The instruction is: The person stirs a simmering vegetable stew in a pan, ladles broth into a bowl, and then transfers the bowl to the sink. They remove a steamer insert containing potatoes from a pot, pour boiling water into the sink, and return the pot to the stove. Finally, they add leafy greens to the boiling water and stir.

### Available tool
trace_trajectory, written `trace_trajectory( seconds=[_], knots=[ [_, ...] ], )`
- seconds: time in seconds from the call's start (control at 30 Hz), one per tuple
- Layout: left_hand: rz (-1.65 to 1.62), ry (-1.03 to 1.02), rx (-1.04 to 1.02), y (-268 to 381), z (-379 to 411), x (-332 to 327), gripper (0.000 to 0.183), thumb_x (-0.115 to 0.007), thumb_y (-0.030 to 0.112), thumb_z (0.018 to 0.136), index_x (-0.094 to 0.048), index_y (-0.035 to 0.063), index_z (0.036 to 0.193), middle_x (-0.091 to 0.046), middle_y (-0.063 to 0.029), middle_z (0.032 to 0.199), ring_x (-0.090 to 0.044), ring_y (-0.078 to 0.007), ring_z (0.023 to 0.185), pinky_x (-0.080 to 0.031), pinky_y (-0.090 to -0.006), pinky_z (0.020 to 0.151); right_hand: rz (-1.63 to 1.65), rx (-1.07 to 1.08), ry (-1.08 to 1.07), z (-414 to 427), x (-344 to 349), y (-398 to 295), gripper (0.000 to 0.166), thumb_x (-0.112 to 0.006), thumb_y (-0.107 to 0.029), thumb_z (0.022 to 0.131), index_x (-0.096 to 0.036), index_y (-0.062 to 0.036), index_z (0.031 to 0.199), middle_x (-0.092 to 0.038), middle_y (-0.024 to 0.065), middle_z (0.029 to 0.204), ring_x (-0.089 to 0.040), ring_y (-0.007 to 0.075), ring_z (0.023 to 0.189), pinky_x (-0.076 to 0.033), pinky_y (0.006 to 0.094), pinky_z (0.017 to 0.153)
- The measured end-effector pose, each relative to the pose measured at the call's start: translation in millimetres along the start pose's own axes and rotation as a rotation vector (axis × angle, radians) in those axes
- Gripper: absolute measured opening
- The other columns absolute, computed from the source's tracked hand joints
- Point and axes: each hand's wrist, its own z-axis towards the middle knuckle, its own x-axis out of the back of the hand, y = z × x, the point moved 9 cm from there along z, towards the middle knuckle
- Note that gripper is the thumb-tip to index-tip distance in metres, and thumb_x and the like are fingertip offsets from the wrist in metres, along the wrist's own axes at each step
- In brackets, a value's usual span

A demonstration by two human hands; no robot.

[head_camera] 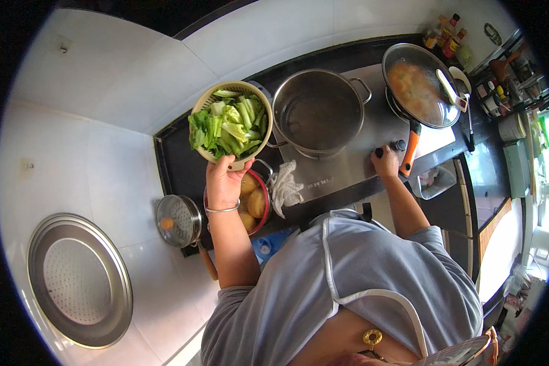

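A beige plastic colander [196, 110] full of cut leafy greens [233, 123] is held up by its rim in my left hand [226, 183]. My right hand [385, 161] grips a black knob [379, 152] at the front of the gas stove [343, 171]. Directly right of the colander, a large steel pot [318, 110] with two side handles stands on the left burner, its lid off and dark inside. On the right burner sits a wok with an orange handle [410, 148], under a glass lid [405, 64] with reddish food showing through.
Below the colander is a red-rimmed pot [269, 201] holding round brown items. Next to it lies a crumpled cloth [286, 187]. A small lidded saucepan [178, 219] stands at the counter's left end. Bottles [450, 39] fill the far right corner; a perforated steamer tray [80, 279] leans at left.
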Motion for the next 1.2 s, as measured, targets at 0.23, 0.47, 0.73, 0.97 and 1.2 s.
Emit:
trace_trajectory(
  seconds=[0.23, 0.47, 0.73, 0.97, 1.2],
  knots=[
    [0.068, -0.03, -0.018, -8, -9, -33, 0.033, -0.05, 0.003, 0.076, -0.044, -0.0027, 0.108, -0.055, -0.0137, 0.1, -0.06, -0.0279, 0.08, -0.054, -0.0349, 0.065, 0.058, 0.136, 0.036, 0, -12, 7, 0.039, -0.063, -0.024, 0.066, -0.055, -0.0066, 0.1, -0.056, 0.0176, 0.09, -0.055, 0.0347, 0.083, -0.045, 0.0398, 0.072],
    [0.235, -0.072, -0.019, -21, 2, -60, 0.037, -0.045, 0.0, 0.076, -0.04, 0.0003, 0.112, -0.053, -0.0134, 0.103, -0.059, -0.0269, 0.08, -0.054, -0.0358, 0.061, 0.084, 0.164, -0.034, -1, -24, 13, 0.045, -0.064, -0.021, 0.066, -0.051, -0.0078, 0.107, -0.052, 0.0185, 0.093, -0.053, 0.0359, 0.086, -0.045, 0.0389, 0.074],
    [0.652, -0.009, -0.185, -22, 36, -84, 0.048, -0.038, -0.007, 0.075, -0.018, 0.0019, 0.118, -0.043, -0.0182, 0.107, -0.06, -0.0277, 0.078, -0.055, -0.0295, 0.05, -0.138, 0.379, -0.502, -70, 23, -64, 0.051, -0.057, -0.034, 0.076, -0.048, 0.01, 0.101, -0.054, 0.0239, 0.092, -0.055, 0.0347, 0.081, -0.044, 0.0399, 0.072],
    [1.063, 0.058, -0.266, -30, 78, -103, 0.068, -0.046, -0.009, 0.068, -0.01, -0.0085, 0.125, -0.038, -0.0267, 0.111, -0.059, -0.0324, 0.071, -0.054, -0.0295, 0.047, 0.436, 0.924, -0.014, -60, 164, -239, 0.059, -0.062, -0.016, 0.07, -0.036, -0.0016, 0.121, -0.042, 0.0205, 0.114, -0.044, 0.0343, 0.102, -0.04, 0.0374, 0.084],
    [1.56, 0.045, -0.553, -25, 57, -151, 0.076, -0.05, -0.004, 0.069, -0.006, 0.0011, 0.13, -0.031, -0.0282, 0.119, -0.05, -0.0451, 0.089, -0.045, -0.0449, 0.073, 0.223, 0.978, 0.068, -18, 128, -292, 0.062, -0.064, -0.015, 0.066, -0.038, -0.0069, 0.121, -0.039, 0.0193, 0.119, -0.037, 0.0359, 0.111, -0.035, 0.04, 0.091]
  ],
)
